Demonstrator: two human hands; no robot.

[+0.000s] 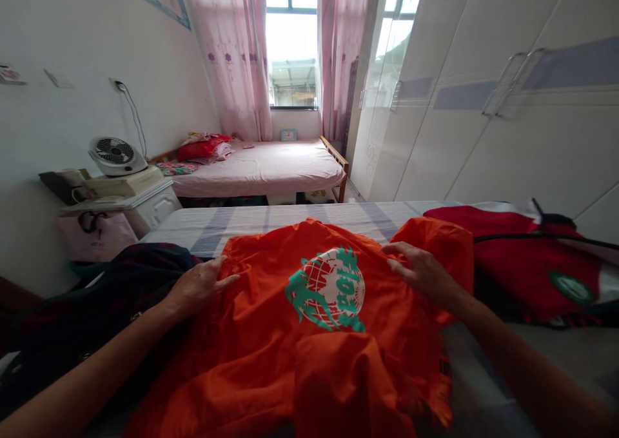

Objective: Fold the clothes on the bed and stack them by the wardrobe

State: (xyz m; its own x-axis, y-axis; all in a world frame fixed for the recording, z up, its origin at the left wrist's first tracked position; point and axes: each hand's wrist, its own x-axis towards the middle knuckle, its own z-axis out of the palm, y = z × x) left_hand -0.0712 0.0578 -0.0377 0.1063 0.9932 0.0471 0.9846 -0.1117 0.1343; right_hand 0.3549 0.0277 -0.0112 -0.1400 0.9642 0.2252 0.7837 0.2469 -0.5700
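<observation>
An orange jacket (261, 309) lies spread before me on a striped bed sheet, with a white and green globe print (333, 289) facing up. One of its sleeves (348, 373) is folded across the lower part; the other lies bunched at the upper right. My left hand (200, 288) rests at the jacket's upper left edge, thumb apart from the fingers. On the upper right side, my right hand (420, 270) touches the cloth by the bunched sleeve, its fingers stretched out. Neither hand visibly grips the fabric.
Dark clothes (116, 289) lie at the left and a red garment (512, 257) at the right, a black strap across it. Beyond the striped sheet (275, 215) stands a pink-covered bed (280, 167). A fan (116, 154) sits at the left; wardrobes (435, 141) line the right.
</observation>
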